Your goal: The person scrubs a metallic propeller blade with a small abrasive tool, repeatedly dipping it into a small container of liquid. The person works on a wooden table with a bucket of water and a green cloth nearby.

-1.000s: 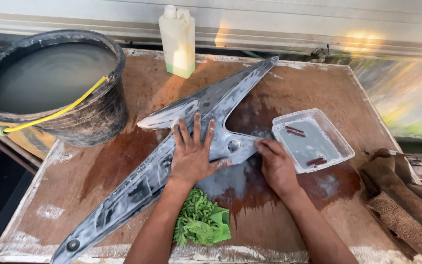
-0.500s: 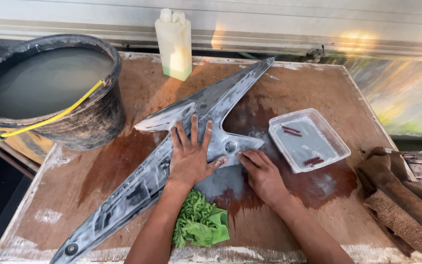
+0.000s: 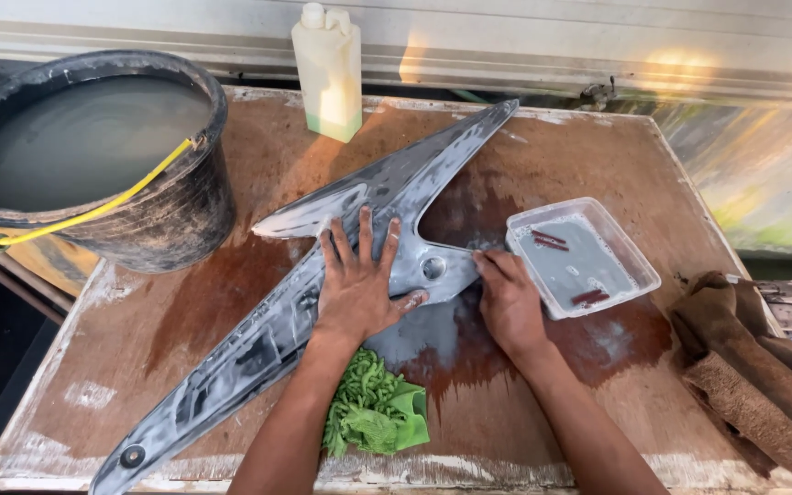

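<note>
I see my left hand point(image 3: 359, 291) pressed flat on the long grey plastic panel point(image 3: 323, 302), fingers point(image 3: 364, 234) spread wide and gripping nothing, which reads to me as pinning the piece so it does not slide on the wet counter point(image 3: 231, 302). My right hand point(image 3: 511, 302) sits just beside it at the panel's inner edge, near the round hole, with the fingers curled down onto the surface; I cannot tell whether they pinch a small pad or simply press bare. The panel lies diagonally across the counter, its pointed tip up toward the far edge and its other end down near the front left corner, coated in a pale grey slurry. A clear plastic tray point(image 3: 634, 266) of cloudy water with a few dark strips in it stands touching distance to the right of my right hand, likely kept there so it is easy to dip into. A green scrubbing cloth point(image 3: 373, 417) lies on the counter between my forearms, just below the panel. A black bucket point(image 3: 185, 211) full of grey water with a yellow handle stands at the left rear, and a pale plastic bottle point(image 3: 327, 69) stands upright at the far edge, well apart from both hands. Brown rags point(image 3: 744, 367) lie heaped off the right side
</note>
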